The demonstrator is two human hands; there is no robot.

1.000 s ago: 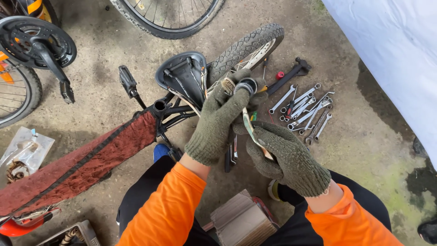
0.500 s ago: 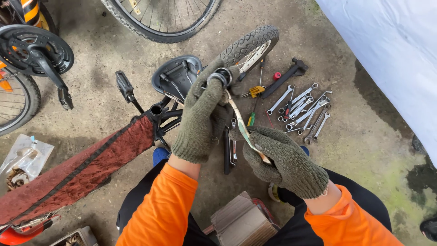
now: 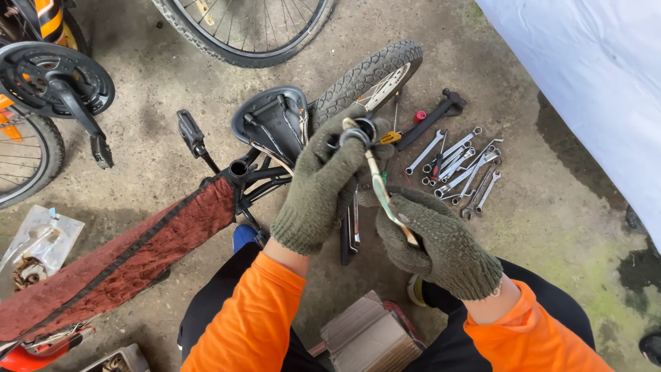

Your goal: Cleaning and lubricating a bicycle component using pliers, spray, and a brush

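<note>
Both hands wear thick olive-green knitted gloves, orange sleeves behind them. The left hand [image 3: 318,184] is raised, its fingers [image 3: 351,131] curled tight around a small round dark metal part with a shiny ring [image 3: 361,129], pinched right at the fingertips. The right hand [image 3: 435,238] sits lower and just beside it, its fingers [image 3: 406,207] closed around the handle end of a slim flat metal wrench with a worn greenish coat [image 3: 383,194]. That wrench slants up from the right fist, and its far end meets the round part at the left fingertips.

Beyond the left fingertips lies an upturned black bicycle saddle [image 3: 270,122] and a small knobbly-tyred bicycle wheel [image 3: 368,74]. Past the right fingers, well apart on the concrete floor [image 3: 523,227], a cluster of silver spanners [image 3: 463,169] is fanned out, with a long black-handled tool [image 3: 432,118] near them. Below the left wrist runs a bicycle frame tube wrapped in reddish-brown cloth [image 3: 131,256]. Under both forearms, near the knees, sits a brown block of stacked cardboard [image 3: 368,336].
</note>
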